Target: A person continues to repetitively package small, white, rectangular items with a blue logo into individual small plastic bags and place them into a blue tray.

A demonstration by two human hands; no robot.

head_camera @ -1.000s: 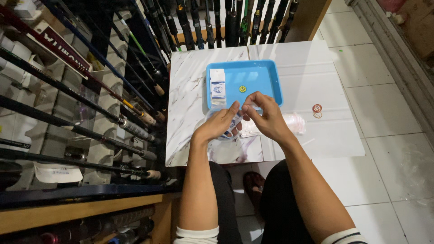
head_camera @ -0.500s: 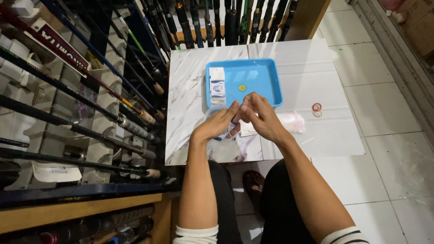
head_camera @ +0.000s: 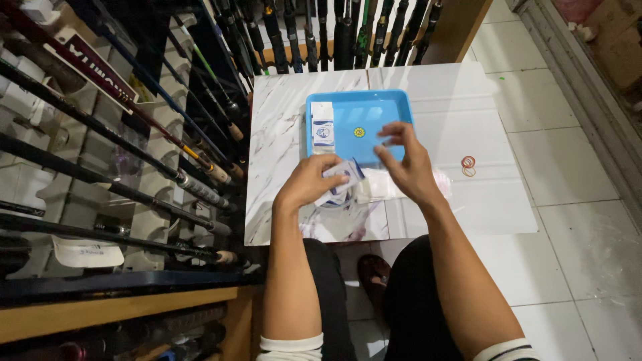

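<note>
My left hand (head_camera: pixel 309 182) holds a small blue-and-white packet (head_camera: pixel 342 175) down near the front of a white marble table (head_camera: pixel 281 134). My right hand (head_camera: pixel 406 164) is raised over the near right corner of a blue tray (head_camera: pixel 394 107), pinching a small pale piece (head_camera: pixel 388 142) between thumb and fingers. A white-and-blue box (head_camera: pixel 322 127) lies along the tray's left side, and a small yellow round object (head_camera: pixel 359 132) sits in its middle. Clear plastic bags (head_camera: pixel 378 187) lie under my hands.
Two red rubber bands (head_camera: pixel 468 164) lie on the table to the right. Racks of fishing rods (head_camera: pixel 167 140) fill the left side and the back. White floor tiles (head_camera: pixel 568 154) lie to the right. My knees and a sandal (head_camera: pixel 374 271) are below the table's front edge.
My right hand has lifted away from the left hand and moved up over the tray's corner with a small piece. The left hand stays on the packet.
</note>
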